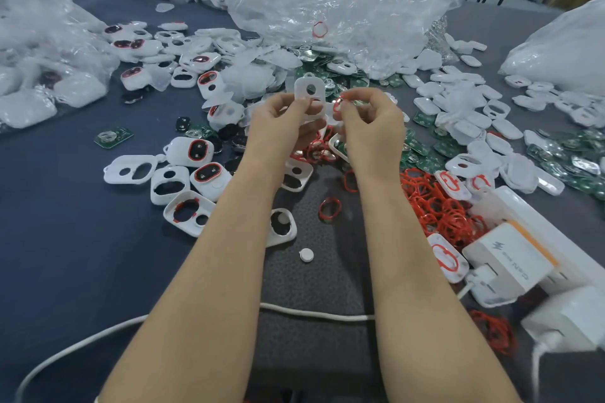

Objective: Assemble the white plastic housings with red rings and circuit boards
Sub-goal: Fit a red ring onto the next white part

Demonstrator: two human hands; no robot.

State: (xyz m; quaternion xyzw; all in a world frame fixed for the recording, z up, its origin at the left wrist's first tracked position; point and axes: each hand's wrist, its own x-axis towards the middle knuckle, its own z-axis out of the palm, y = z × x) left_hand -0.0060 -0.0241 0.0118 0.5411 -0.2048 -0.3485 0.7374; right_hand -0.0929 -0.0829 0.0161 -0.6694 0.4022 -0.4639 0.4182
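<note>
Left hand pinching a white housing upright, right hand beside it, fingertips pinching a red ring, red rings pile lower right on the table

Two hands: the left hand holds one white housing, and the right hand pinches one red ring. One white disc lies on the counter. Just beyond the disc is one loose ring. Right of it are two chargers and a ring heap past counting. Far left of it lies one lone circuit board.
</note>
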